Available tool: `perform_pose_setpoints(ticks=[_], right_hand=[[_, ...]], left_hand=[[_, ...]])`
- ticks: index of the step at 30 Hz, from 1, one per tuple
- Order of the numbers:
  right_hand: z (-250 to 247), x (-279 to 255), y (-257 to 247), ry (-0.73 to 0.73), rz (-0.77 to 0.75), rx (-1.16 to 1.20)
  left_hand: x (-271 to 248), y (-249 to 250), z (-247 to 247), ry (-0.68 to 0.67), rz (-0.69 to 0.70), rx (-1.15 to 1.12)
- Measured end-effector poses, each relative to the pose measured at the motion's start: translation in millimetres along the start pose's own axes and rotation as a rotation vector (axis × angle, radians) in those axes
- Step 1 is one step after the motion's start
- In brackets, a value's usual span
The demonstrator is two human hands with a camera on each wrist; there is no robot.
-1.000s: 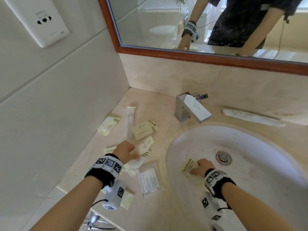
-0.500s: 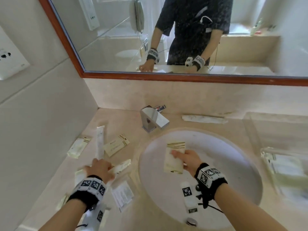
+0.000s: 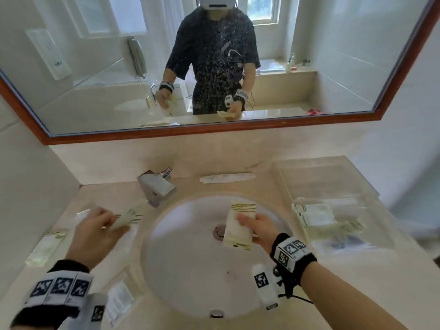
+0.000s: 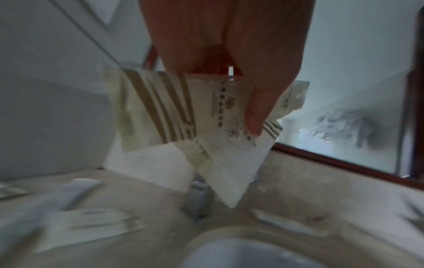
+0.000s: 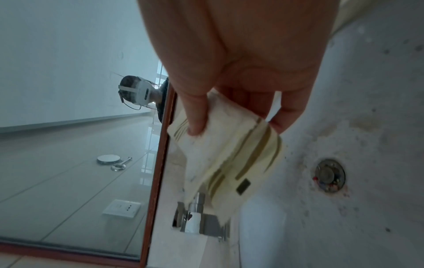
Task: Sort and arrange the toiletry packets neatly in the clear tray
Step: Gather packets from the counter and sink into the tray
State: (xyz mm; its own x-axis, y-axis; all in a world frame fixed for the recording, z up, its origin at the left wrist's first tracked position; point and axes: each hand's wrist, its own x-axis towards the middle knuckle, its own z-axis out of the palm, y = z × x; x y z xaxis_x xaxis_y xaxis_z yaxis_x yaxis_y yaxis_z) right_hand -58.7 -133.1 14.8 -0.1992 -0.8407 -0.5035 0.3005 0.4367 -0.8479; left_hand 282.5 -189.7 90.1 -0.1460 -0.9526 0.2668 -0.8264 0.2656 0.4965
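Note:
My right hand (image 3: pixel 256 228) (image 5: pixel 231 125) grips a cream packet with gold stripes (image 3: pixel 239 225) (image 5: pixel 227 159) above the white sink basin (image 3: pixel 190 277). Left of the basin, my left hand (image 3: pixel 95 232) (image 4: pixel 229 87) holds a bunch of striped packets (image 3: pixel 127 216) (image 4: pixel 183 130) lifted off the counter. The clear tray (image 3: pixel 333 186) stands on the counter at the right, with several packets (image 3: pixel 319 214) lying in its front part. More packets lie on the counter: one at the far left (image 3: pixel 45 248), one near the front edge (image 3: pixel 119 301), and a long white one (image 3: pixel 226 178) behind the basin.
A chrome faucet (image 3: pixel 157 189) stands behind the basin on the left. The framed mirror (image 3: pixel 214 132) runs along the back wall and a tiled wall (image 3: pixel 28 186) closes the left side. The drain (image 3: pixel 220 231) sits mid-basin, under my right hand.
My right hand has lifted the striped packet out of the basin and carried it right. My left hand has raised its bunch of packets off the counter. My head has turned right, bringing the tray into view.

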Motion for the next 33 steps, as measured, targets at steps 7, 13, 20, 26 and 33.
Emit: perform_pose_setpoints(ticks=[7,13,20,26,33], right_hand=[[-113.3,-10.3,-26.1,0.125,0.060,0.130],[-210.8,-16.6,-43.0,0.214,-0.017,0.227],[-262.2,-7.5,-46.4,0.226,0.040,0.136],[-269.2,8.2,-43.2,0.311,0.164,0.140],[-257.7,15.2,-42.8,0.307,0.179,0.042]], left_hand=[[8.1,155.6,88.4,-0.061,0.114,-0.213],[7.0,253.1,178.1,-0.241,0.067,-0.362],[10.6,312.7,234.2,-0.353,-0.064,-0.387],[9.6,309.3,243.6,-0.322,-0.136,-0.360],[10.7,307.5,244.7,-0.322,-0.150,-0.329]])
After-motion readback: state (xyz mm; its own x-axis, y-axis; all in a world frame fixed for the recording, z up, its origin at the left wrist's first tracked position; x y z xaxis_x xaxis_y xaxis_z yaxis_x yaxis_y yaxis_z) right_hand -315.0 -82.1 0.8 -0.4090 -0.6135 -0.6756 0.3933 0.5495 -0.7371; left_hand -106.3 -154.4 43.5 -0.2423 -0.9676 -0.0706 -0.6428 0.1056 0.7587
